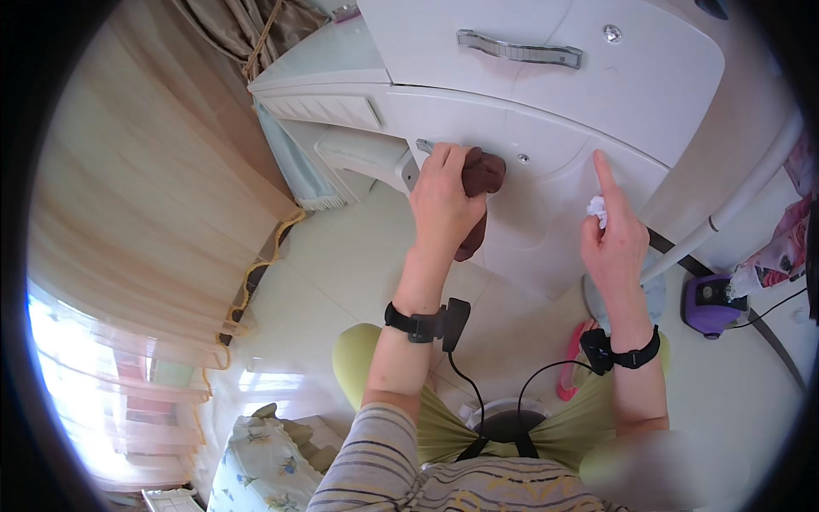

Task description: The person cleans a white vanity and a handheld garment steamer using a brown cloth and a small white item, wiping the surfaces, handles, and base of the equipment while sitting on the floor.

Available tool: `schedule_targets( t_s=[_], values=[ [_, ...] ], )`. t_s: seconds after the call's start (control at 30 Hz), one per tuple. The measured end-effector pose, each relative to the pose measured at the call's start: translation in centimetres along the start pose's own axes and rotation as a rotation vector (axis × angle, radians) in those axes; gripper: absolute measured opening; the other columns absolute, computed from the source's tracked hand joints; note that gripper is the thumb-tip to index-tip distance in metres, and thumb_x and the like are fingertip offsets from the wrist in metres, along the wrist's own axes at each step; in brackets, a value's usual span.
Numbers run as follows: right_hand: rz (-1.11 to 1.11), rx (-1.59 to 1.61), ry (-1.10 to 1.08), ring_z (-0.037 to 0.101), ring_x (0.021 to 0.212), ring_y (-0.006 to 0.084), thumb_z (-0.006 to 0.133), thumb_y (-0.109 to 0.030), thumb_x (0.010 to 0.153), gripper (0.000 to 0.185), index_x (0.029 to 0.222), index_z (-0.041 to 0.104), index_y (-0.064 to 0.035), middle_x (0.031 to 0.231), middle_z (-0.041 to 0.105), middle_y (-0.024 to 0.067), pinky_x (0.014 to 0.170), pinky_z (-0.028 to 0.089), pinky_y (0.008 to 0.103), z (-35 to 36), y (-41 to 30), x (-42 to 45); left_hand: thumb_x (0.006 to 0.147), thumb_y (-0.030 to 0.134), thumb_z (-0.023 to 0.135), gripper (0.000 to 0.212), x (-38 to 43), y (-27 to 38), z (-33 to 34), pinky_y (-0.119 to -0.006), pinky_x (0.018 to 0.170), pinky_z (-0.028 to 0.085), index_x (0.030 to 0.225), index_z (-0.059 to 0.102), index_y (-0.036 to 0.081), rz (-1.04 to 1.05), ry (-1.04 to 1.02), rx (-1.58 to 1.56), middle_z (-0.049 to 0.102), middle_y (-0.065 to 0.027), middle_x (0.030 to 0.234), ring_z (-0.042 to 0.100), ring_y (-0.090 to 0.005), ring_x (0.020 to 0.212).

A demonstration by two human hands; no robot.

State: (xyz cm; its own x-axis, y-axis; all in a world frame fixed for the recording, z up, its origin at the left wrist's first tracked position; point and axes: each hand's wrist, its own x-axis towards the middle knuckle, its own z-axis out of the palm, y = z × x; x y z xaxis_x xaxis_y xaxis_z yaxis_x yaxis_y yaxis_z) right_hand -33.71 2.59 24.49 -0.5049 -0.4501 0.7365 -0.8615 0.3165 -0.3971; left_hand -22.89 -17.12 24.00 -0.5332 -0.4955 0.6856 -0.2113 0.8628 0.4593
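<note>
Near a metal drawer handle (pixel 425 146), my left hand (pixel 446 195) holds a dark brown cloth (pixel 482 174) that hangs down against the white glossy drawer front (pixel 550 185). A small round crystal knob or stud (pixel 523 158) sits to the right of the cloth. My right hand (pixel 611 224) has its index finger stretched towards the drawer front, while the other fingers are curled around a crumpled white tissue (pixel 597 210). Whether that fingertip touches the front, I cannot tell. Both wrists wear black straps with cabled devices.
Above is another white front with a wavy silver handle (pixel 519 51). Beige curtains (pixel 160 179) hang at left. A purple device (pixel 711 306) with a cord stands on the right beside a white pole (pixel 723 214). Flowered bedding (pixel 259 464) lies at lower left.
</note>
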Motion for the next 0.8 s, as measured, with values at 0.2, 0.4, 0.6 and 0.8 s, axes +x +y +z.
schedule_targets(
  t_s=[0.2, 0.4, 0.6, 0.8],
  values=[
    [-0.011, -0.040, -0.027, 0.055, 0.057, 0.0255, 0.053, 0.004, 0.069, 0.077, 0.142, 0.045, -0.0209, 0.080, 0.056, 0.0064, 0.052, 0.046, 0.0343, 0.8, 0.2, -0.1, 0.063, 0.001, 0.066, 0.041, 0.3, -0.4, 0.6, -0.039, 0.072, 0.049, 0.103, 0.059, 0.009, 0.021, 0.023, -0.016, 0.057, -0.0067, 0.103, 0.059, -0.0335, 0.092],
    [-0.008, -0.035, -0.028, 0.055, 0.057, 0.0257, 0.054, 0.004, 0.071, 0.076, 0.142, 0.045, -0.0222, 0.080, 0.055, 0.0063, 0.052, 0.046, 0.0344, 1.1, -0.2, 0.1, 0.062, 0.002, 0.068, 0.041, 0.6, -1.1, 1.4, -0.039, 0.074, 0.050, 0.102, 0.061, 0.011, 0.019, 0.039, -0.050, 0.058, -0.0059, 0.102, 0.059, -0.0315, 0.093],
    [-0.010, -0.032, -0.031, 0.055, 0.056, 0.0257, 0.053, 0.005, 0.070, 0.076, 0.141, 0.045, -0.0219, 0.079, 0.054, 0.0065, 0.051, 0.046, 0.0340, 0.8, 0.2, 0.0, 0.063, -0.001, 0.069, 0.042, 0.4, -0.5, 1.7, -0.038, 0.080, 0.051, 0.103, 0.061, 0.008, -0.025, 0.104, -0.132, 0.060, -0.0122, 0.106, 0.060, -0.0344, 0.096],
    [0.006, -0.013, -0.013, 0.055, 0.057, 0.0263, 0.053, 0.006, 0.068, 0.077, 0.140, 0.047, -0.0212, 0.081, 0.056, 0.0067, 0.052, 0.047, 0.0341, 0.6, 0.7, -0.2, 0.061, -0.001, 0.074, 0.050, 0.1, 3.6, 4.7, -0.039, 0.085, 0.050, 0.107, 0.062, 0.011, 0.159, 0.327, -0.286, 0.055, -0.0135, 0.119, 0.057, -0.0352, 0.104]
  ],
)
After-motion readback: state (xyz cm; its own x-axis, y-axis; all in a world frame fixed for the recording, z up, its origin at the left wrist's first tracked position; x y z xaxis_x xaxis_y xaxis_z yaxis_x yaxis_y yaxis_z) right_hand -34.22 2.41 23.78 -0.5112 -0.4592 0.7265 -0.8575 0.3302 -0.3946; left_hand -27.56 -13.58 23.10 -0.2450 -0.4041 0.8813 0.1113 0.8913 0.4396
